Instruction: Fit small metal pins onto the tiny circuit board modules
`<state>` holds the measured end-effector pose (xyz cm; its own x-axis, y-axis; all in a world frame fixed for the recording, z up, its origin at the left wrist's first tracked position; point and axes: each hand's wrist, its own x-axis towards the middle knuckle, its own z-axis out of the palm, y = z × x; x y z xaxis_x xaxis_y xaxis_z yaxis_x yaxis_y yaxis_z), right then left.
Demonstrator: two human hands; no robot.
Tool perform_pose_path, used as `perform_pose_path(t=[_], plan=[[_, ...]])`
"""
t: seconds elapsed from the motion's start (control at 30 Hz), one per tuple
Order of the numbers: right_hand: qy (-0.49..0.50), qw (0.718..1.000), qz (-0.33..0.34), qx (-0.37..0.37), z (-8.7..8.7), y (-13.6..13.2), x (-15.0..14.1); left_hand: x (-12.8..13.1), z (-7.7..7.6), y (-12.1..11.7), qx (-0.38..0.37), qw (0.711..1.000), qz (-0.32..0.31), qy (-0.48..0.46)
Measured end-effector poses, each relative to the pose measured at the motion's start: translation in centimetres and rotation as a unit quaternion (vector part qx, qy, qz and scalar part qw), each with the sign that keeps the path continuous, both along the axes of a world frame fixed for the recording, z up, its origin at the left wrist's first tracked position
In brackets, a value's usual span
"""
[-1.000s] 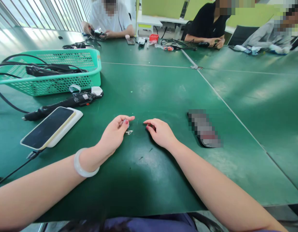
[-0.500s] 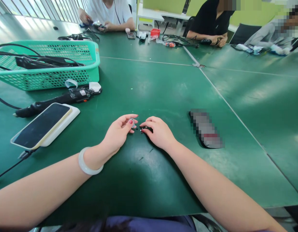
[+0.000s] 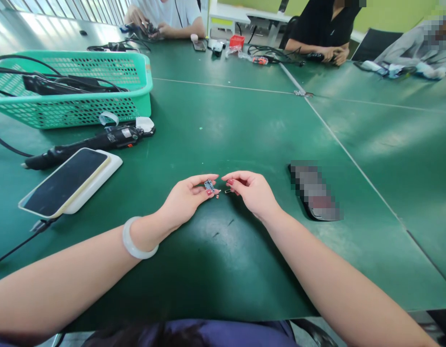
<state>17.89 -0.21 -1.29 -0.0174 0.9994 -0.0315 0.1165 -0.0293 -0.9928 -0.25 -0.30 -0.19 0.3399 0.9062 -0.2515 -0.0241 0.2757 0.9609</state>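
Observation:
My left hand [image 3: 188, 200] pinches a small blue-grey piece [image 3: 209, 185] with pale markings, like a little circuit board, between thumb and fingers. Just right of it my right hand [image 3: 255, 195] is closed, thumb against forefinger; whatever lies between those tips is too small to make out. Under its fingertips shows a small dark piece with a light edge [image 3: 227, 191]; whether the hand touches it I cannot tell. Tiny pale and reddish bits [image 3: 218, 195] are by the left thumb tip. Both hands are low over the green table [image 3: 223, 270], their fingertips slightly apart.
On the left are a green basket [image 3: 100, 103] with black cabled tools, a black corded hand tool [image 3: 110, 138], and a phone [image 3: 65, 180] on a white block. A dark, blurred-out object [image 3: 315, 193] lies right. Across the table people handle small items near a red box [image 3: 236, 41].
My right fingers have lifted off the dark piece they were around and now pinch above it. The blue-grey piece in my left hand shows more fully. The view has shifted slightly.

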Motion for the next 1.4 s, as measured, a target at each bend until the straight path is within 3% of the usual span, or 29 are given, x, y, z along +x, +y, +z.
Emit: perform_pose_path(t=[0.13, 0.23, 0.73, 1.4], plan=[[0.124, 0.991, 0.010, -0.050, 0.2, -0.2, -0.5, 0.0, -0.3, -0.1, 0.015, 1.000, -0.019, 0.012], [0.147, 0.986, 0.012, -0.076, 0.6, -0.4, -0.8, 0.0, -0.3, -0.1, 0.037, 0.999, -0.024, 0.025], [0.018, 0.999, -0.036, -0.025, 0.1, -0.9, -1.5, 0.1, -0.5, -0.5, 0.069, 0.995, -0.040, 0.056], [-0.115, 0.989, -0.079, 0.058, 0.2, -1.8, -2.6, 0.0, -0.5, -0.6, 0.090, 0.991, -0.034, 0.095]])
